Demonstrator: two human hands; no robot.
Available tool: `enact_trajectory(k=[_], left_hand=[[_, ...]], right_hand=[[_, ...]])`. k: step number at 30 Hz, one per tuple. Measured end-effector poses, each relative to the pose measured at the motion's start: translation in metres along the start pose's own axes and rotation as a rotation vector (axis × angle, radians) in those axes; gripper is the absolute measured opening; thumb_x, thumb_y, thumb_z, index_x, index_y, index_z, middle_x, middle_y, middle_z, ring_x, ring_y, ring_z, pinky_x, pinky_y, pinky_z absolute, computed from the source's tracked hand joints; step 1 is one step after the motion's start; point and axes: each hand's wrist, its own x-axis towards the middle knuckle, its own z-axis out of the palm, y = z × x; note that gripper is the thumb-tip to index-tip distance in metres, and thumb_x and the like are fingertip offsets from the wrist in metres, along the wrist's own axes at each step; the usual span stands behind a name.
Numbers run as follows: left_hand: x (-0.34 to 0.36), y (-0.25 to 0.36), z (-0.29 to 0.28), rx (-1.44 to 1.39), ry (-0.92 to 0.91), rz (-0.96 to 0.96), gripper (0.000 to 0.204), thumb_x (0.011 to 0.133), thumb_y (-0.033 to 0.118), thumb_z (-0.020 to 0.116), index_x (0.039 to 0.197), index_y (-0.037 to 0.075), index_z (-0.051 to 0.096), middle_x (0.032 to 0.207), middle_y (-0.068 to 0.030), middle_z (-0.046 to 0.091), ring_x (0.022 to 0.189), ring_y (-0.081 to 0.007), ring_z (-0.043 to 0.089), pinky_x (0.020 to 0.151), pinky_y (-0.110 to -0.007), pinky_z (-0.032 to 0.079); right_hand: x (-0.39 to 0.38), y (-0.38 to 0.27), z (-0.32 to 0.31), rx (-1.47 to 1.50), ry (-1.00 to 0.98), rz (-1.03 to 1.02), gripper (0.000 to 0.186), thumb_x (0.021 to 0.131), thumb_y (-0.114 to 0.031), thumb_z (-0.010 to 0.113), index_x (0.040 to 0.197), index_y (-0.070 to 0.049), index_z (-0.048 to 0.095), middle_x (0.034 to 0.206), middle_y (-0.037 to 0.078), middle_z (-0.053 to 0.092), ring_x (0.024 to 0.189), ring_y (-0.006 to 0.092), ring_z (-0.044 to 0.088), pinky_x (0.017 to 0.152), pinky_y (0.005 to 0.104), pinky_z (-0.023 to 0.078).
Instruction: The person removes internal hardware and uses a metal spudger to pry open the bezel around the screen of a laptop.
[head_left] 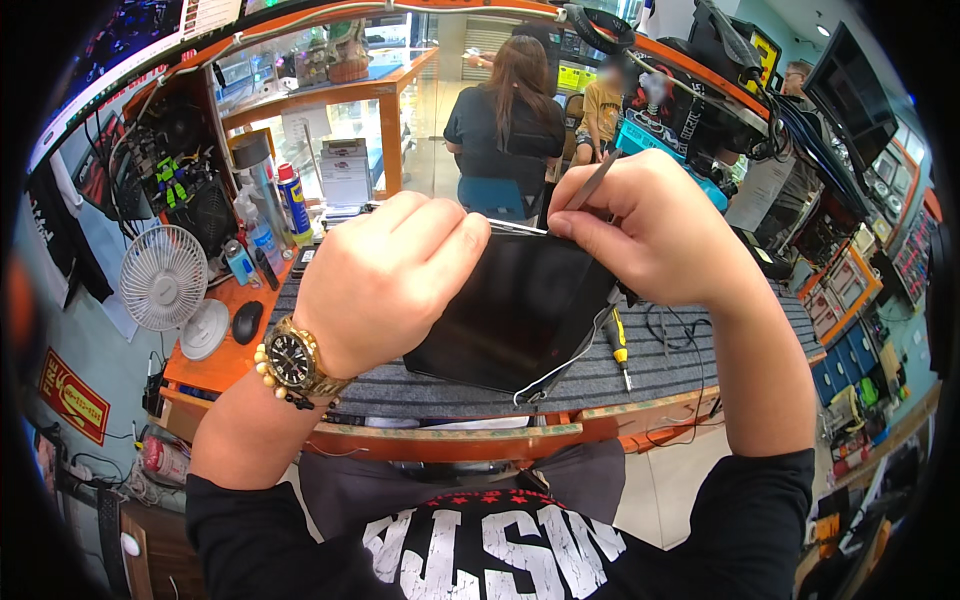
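Observation:
A black, glossy flat screen panel (510, 305) lies tilted on a ribbed grey mat, its far edge raised. My left hand (390, 275), with a gold watch on the wrist, is closed at the panel's far left corner; its fingertips are turned away, hiding what they pinch. Between both hands a thin whitish strip (515, 227) runs along the far edge. My right hand (650, 225) is at the far right corner, pinching a slim grey metal tool (597, 182) that points up. A thin white cable (570, 365) passes around the panel's near right corner.
A yellow-and-black screwdriver (619, 345) and dark cables lie right of the panel. At left stand a white fan (164, 278), a black mouse (247, 322), a blue spray can (292, 203) and bottles. Beyond the bench, a person in black (505, 130) sits facing away.

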Motion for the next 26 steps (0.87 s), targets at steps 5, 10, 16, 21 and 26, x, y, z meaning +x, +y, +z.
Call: enact_trajectory(k=[5,10,16,21,26], left_hand=[[-0.001,0.000,-0.001,-0.008,0.016,0.007,0.027,0.087,0.005,0.092,0.110,0.001,0.079,0.102,-0.0117,0.078,0.089,-0.0305,0.079,0.076,-0.040,0.066],[-0.003,0.000,0.001,-0.032,0.050,0.007,0.027,0.087,0.004,0.092,0.110,0.001,0.079,0.102,-0.0117,0.078,0.088,-0.0303,0.079,0.075,-0.040,0.065],[-0.001,-0.001,-0.002,-0.038,0.010,-0.002,0.025,0.087,0.004,0.091,0.108,0.001,0.078,0.100,-0.0109,0.077,0.087,-0.0299,0.079,0.074,-0.040,0.065],[-0.002,-0.002,-0.003,-0.067,0.014,0.006,0.026,0.086,0.003,0.091,0.107,0.002,0.077,0.101,-0.0107,0.077,0.088,-0.0302,0.079,0.074,-0.040,0.065],[-0.001,0.000,-0.005,-0.046,0.027,0.005,0.026,0.086,0.003,0.092,0.108,0.002,0.077,0.102,-0.0111,0.078,0.090,-0.0306,0.079,0.076,-0.039,0.066]], right_hand=[[-0.009,-0.006,0.007,-0.213,0.027,-0.211,0.007,0.097,-0.003,0.078,0.100,0.000,0.073,0.084,0.016,0.071,0.077,0.0390,0.073,0.068,0.0471,0.058],[-0.013,-0.021,0.006,-0.423,-0.048,-0.208,0.010,0.096,-0.007,0.075,0.097,-0.003,0.066,0.085,0.015,0.067,0.084,0.0421,0.074,0.072,0.0523,0.059],[-0.015,-0.009,-0.006,-0.088,0.003,-0.001,0.010,0.099,-0.006,0.079,0.096,0.003,0.077,0.077,0.018,0.071,0.069,0.0365,0.070,0.065,0.0431,0.055],[-0.024,0.000,-0.013,0.015,-0.002,0.044,0.010,0.101,-0.006,0.079,0.099,0.004,0.081,0.071,0.015,0.068,0.060,0.0273,0.063,0.061,0.0374,0.052],[-0.028,-0.006,-0.022,0.061,-0.023,0.155,0.010,0.102,-0.007,0.079,0.098,0.002,0.082,0.074,0.015,0.071,0.063,0.0220,0.065,0.064,0.0364,0.054]])
